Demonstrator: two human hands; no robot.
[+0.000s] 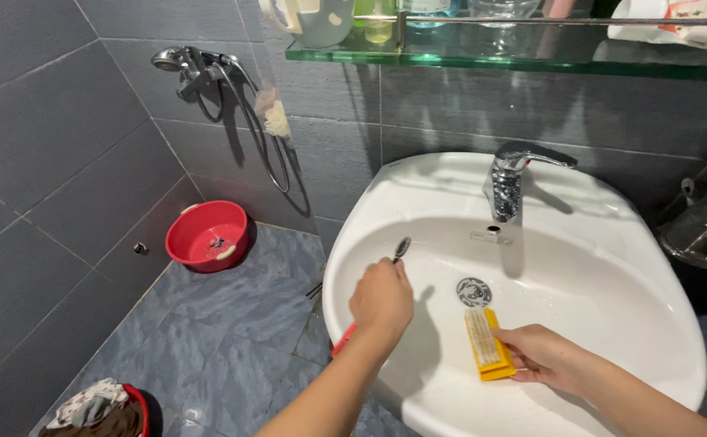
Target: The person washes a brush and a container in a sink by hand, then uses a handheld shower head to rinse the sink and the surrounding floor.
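A yellow sponge (488,346) with a pale, worn scouring face lies inside the white sink (636,307), just near of the drain (474,291). The right hand (543,356) holds its right edge, fingers (513,343) curled closed against it. The left hand (382,299), at the sink's left, is clenched around a toothbrush (401,248); its dark head points up and far, and its red handle end shows below the wrist.

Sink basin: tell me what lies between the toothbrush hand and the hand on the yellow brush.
In the head view, only bare white basin lies between the left hand and the right hand; the drain sits just beyond that gap.
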